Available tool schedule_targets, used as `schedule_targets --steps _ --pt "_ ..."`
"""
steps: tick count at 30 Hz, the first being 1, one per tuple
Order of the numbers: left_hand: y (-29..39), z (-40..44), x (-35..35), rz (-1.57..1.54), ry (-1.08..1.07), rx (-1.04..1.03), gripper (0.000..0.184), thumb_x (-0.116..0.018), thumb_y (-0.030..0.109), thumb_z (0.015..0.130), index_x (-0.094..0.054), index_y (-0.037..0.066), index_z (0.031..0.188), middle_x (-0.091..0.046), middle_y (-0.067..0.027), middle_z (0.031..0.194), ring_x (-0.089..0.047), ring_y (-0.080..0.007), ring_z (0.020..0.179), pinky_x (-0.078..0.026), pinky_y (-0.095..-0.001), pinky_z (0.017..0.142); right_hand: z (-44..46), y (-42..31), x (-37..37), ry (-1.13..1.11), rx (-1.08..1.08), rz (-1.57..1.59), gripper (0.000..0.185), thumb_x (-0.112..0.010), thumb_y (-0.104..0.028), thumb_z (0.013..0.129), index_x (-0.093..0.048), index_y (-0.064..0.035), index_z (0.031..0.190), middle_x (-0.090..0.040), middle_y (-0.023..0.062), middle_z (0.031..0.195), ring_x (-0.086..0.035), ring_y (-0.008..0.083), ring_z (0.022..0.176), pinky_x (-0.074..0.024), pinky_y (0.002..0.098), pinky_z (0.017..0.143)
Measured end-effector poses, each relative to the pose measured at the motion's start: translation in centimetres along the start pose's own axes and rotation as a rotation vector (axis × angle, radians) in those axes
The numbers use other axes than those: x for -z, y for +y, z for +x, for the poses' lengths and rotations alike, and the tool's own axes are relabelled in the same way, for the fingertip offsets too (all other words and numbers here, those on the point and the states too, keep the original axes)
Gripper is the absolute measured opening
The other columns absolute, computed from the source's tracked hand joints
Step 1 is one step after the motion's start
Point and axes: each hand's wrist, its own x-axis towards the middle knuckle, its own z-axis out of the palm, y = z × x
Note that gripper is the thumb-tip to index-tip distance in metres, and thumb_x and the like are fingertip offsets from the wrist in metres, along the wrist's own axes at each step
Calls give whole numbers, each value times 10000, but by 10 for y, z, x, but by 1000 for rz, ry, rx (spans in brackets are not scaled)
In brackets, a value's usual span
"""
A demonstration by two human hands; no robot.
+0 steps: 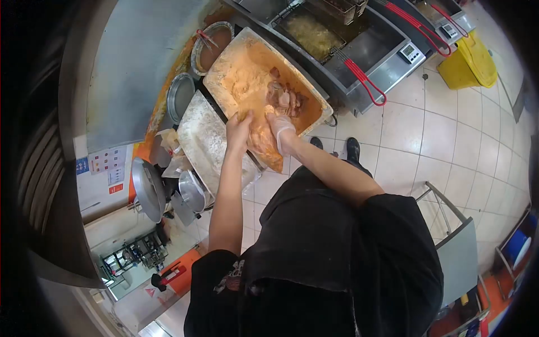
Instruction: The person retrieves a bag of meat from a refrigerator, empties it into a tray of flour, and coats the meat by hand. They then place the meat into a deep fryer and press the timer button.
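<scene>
A clear plastic bag (261, 141), coated inside with orange powder or marinade, hangs between my hands over the near edge of a large white tub (321, 112). My left hand (238, 130) is closed on the bag's left side. On the other side, my right hand (281, 128), in a clear disposable glove, grips the bag close to its mouth. Orange-tinted flour (247, 76) fills the tub's left part. Raw chicken pieces (287, 100) lie in its right part, just beyond my right hand. My fingertips are partly hidden by the bag.
Beside the tub stands a floury white tray (205, 135), with round metal pans (181, 96) behind it. A deep fryer (370, 62) with bubbling oil and red-handled baskets (359, 76) stands ahead to the right. A yellow bin (463, 64) sits on the tiled floor.
</scene>
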Motion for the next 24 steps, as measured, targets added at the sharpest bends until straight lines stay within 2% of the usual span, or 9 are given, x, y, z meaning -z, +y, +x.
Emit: schedule_targets --steps 3,8,9,10,11,13,18,20,24 --pt "7 -30 -3 -145 114 -116 244 -495 102 830 -499 -24 1039 -557 -71 954 -516 -122 854 -406 -235 735 23 15 9 -87 194 1 217 -475 -171 813 -529 13 915 -566 118 796 -555 199 636 -464 318 564" --pt "1 -87 17 -260 363 -389 118 -476 123 849 -510 18 891 -546 1 787 -487 -48 676 -398 -185 593 -41 -2 -27 -130 572 -903 274 -477 -222 822 -518 -3 983 -555 102 862 -513 152 727 -423 285 625" --pt "6 -99 20 -211 436 -491 124 -483 147 850 -498 25 832 -529 16 746 -467 -23 649 -385 -173 561 -41 2 -33 -66 633 -1176 284 -475 -181 789 -523 17 988 -532 182 941 -478 275 953 -365 358 825" --pt "13 -114 24 -220 518 -502 124 -483 147 850 -498 25 832 -529 16 746 -467 -23 649 -385 -173 561 -45 5 -41 -145 619 -1212 284 -475 -181 789 -523 17 988 -532 182 941 -478 275 953 -365 358 825" --pt "21 -127 27 -163 590 -534 129 -486 149 848 -499 22 830 -532 12 747 -467 -24 655 -385 -174 560 -53 6 -51 -318 1092 -1137 287 -503 -210 783 -530 10 966 -545 155 888 -503 234 845 -392 337 714" --pt "36 -143 32 -159 736 -574 150 -494 151 844 -502 2 826 -537 1 739 -470 -26 660 -384 -178 552 -66 10 -72 -579 1530 -973 294 -531 -238 777 -537 3 944 -558 129 834 -527 194 738 -419 317 602" --pt "41 -167 76 -130 857 -558 169 -509 154 831 -514 -15 839 -566 -38 764 -493 -39 699 -412 -203 595 -81 34 -118 -825 922 -1206 275 -491 -253 777 -562 -36 931 -577 131 771 -549 274 694 -428 324 622" --pt "32 -170 106 126 866 -617 162 -508 169 836 -521 7 833 -543 3 741 -460 -32 660 -377 -178 565 -50 57 -123 -829 1162 -1306 244 -480 -211 769 -572 -40 917 -581 121 722 -554 243 618 -424 325 583" --pt "18 -172 146 -219 753 -564 176 -513 172 826 -514 3 774 -536 -1 698 -455 -42 637 -366 -189 541 -33 84 -143 -873 781 -1307 219 -471 -141 739 -577 -20 887 -570 102 634 -536 162 555 -409 306 518"
